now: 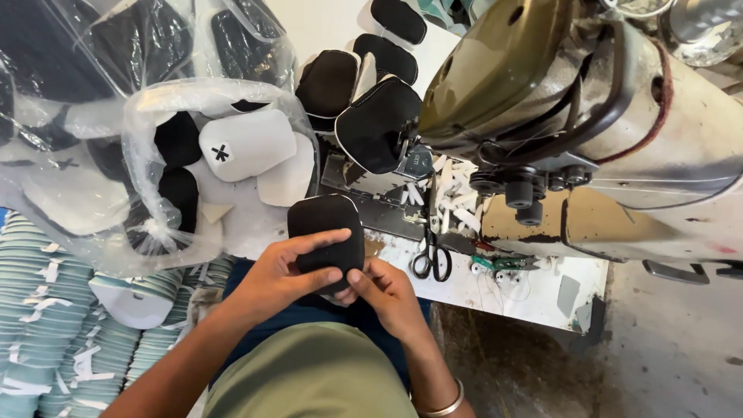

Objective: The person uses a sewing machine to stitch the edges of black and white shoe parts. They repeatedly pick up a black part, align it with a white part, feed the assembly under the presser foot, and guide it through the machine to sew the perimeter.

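Nearest: olive-green lap and dark blue cloth at the bottom of the view, both forearms coming up from it, a metal bangle [441,406] on the right wrist. Left hand [282,271] and right hand [385,288] meet over the near edge of the white surface [534,290]. Both grasp one black padded fabric piece [326,234] with a rounded top; left fingers [329,241] lie across its face with the thumb under, right fingers pinch its lower edge. The piece is held just above the lap, tilted up toward the surface's near edge.

Just right of it, black-handled scissors [432,259] lie on the surface, near a scatter of white paper strips [457,197].

Left, beside the surface: stacks of teal and white pieces [54,325]. Above them, clear plastic bags [147,155] hold black and white pieces, one white with a black cross mark.

Farther: a chain of black pieces with white edging [371,116] runs toward the far edge. Right: an olive and cream sewing machine [588,116] takes up the far right corner.
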